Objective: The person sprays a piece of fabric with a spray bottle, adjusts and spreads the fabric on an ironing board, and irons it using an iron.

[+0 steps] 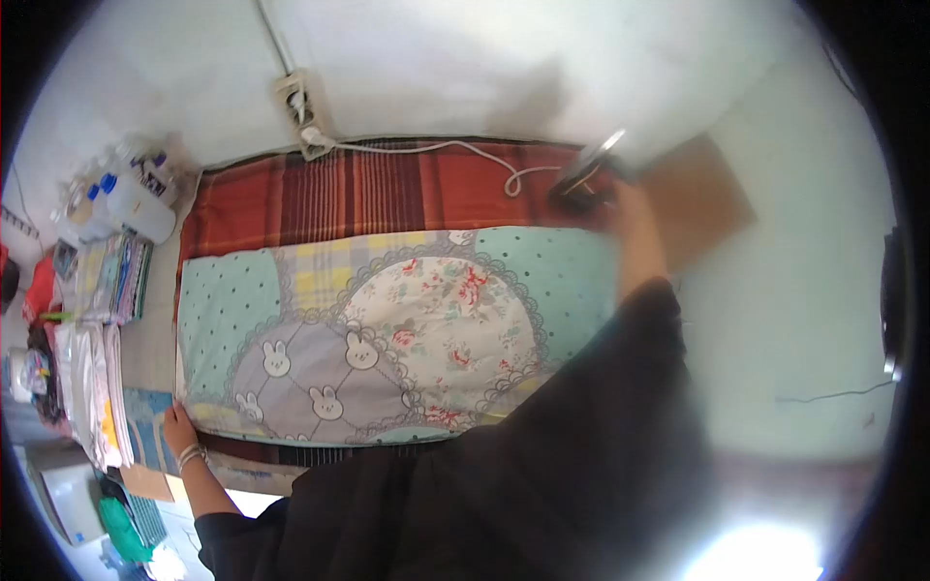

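Observation:
A folded patterned cloth [320, 378] lies flat, with rabbits, flowers, yellow checks and mint dotted areas. At its lower left corner is my left hand [180, 431], a bracelet on the wrist, its fingers closed on the cloth's edge. My right hand [625, 198], smeared by motion, is closed round the handle of a clothes iron [578, 184]. The iron is tilted, its shiny plate turned up, beyond the cloth's upper right corner. A white cord [417, 148] runs from it to a wall socket [302, 114]. My right sleeve hides the cloth's lower right part.
Beneath the cloth is a red-brown striped blanket [252, 203]. Brown cardboard [696, 198] stands by the iron at the right. Plastic bottles [140, 205], a stack of folded fabrics [124, 276] and white folded clothes [92, 387] line the left side. The wall borders the far edge.

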`<move>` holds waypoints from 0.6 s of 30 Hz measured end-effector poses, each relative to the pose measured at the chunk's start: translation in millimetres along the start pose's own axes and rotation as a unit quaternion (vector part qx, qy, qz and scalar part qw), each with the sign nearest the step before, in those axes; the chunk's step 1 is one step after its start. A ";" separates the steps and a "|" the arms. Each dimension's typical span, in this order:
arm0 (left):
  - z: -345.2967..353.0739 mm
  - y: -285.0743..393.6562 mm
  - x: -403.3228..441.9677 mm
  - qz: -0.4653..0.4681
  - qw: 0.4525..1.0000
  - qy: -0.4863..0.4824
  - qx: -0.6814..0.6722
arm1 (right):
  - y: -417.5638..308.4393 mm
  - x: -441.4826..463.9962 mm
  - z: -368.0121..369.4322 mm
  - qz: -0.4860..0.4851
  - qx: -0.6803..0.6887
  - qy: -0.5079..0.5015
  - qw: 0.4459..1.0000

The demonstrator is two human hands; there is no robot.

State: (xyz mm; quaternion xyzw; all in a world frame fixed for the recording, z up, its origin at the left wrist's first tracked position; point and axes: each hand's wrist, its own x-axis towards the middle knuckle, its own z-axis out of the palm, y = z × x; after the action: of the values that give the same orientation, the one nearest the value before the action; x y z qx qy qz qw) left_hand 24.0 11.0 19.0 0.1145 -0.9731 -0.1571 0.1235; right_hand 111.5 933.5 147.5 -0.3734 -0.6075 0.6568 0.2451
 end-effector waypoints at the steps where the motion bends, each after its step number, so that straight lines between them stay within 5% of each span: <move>1: -5.2 6.0 -0.8 0.000 1.000 -0.028 0.008 | -12.2 0.8 11.0 0.004 -0.005 -0.008 1.000; 3: -10.3 10.7 -2.1 -0.004 0.998 -0.059 0.016 | -52.5 -3.3 32.7 -0.073 -0.271 0.044 0.959; 7: -11.7 11.1 5.0 0.016 0.999 -0.048 -0.011 | -119.2 -93.5 76.8 -0.347 -0.521 0.005 0.780; 9: -13.6 17.2 6.1 0.038 0.998 -0.052 -0.025 | -135.6 -179.5 99.3 -0.385 -0.525 -0.027 0.758; 17: -18.3 44.4 -1.3 0.089 0.994 -0.060 -0.035 | -1.6 -386.8 183.1 -0.260 -0.658 -0.245 0.663; 18: -21.1 47.1 -3.6 0.092 0.993 -0.055 -0.038 | 25.6 -398.8 187.3 -0.277 -0.614 -0.278 0.685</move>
State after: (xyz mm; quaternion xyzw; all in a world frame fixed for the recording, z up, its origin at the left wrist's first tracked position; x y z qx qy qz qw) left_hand 24.5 49.7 53.5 0.0106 -0.9781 -0.1881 0.0879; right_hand 207.0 505.3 196.1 -0.0554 -0.9909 0.1130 -0.0487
